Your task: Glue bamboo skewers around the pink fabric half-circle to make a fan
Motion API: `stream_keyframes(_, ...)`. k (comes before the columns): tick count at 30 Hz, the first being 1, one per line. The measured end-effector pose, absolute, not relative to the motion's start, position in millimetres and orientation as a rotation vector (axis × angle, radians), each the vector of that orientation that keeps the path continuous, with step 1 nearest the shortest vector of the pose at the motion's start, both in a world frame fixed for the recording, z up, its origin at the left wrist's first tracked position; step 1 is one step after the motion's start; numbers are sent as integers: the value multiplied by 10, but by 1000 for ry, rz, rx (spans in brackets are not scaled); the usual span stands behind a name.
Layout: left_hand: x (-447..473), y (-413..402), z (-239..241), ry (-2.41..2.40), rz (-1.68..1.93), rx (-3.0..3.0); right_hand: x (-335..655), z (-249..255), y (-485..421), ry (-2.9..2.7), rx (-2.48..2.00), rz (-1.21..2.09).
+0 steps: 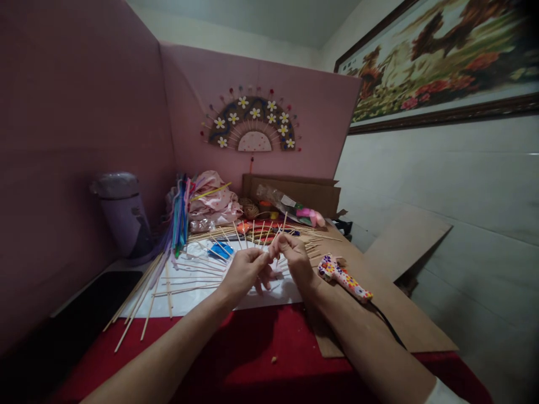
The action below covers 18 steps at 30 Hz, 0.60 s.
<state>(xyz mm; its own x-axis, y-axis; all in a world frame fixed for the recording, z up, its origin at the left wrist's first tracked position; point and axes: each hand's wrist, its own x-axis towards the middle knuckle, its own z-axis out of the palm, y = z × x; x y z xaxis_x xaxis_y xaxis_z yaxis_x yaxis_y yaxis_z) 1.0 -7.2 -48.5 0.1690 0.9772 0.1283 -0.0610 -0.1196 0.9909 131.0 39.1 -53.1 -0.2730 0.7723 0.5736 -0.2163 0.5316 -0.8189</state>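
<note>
Pinching one thin wooden stick (pixel 284 220) between their fingertips, your left hand (pixel 244 272) and right hand (pixel 295 259) meet above the white sheet (pixel 189 300); loose sticks (pixel 168 286) fan across that sheet, and a speckled glue gun (pixel 343 278) lies just right of it

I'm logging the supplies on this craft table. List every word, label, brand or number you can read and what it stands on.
No text can be read in this view.
Blue packet on the white sheet: print, if any, too small and blurred.
Purple jar: a dark mark, not legible.
Dotted glue gun: pattern only, no lettering.
Thin stick in the right hand: bare.
Framed picture: no caption visible.
</note>
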Motion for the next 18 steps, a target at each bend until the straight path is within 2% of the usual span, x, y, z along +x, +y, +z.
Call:
stream_keyframes(4, -24, -87, -468, 1115, 1302, 1764, 1293, -543, 369, -1608, -488, 1009)
stream_keyframes(6, -23, -91, -459, 1072, 1325, 1787, 1285, -541, 363, -1577, -457, 1044)
stream_keyframes(11, 26, -106, -465, 872, 1246, 1457, 1281, -492, 344, -1390, -343, 1280)
stream_keyframes(18, -10, -113, -430, 628, 1083, 1083, 1281, -464, 322, -1366, -281, 1336)
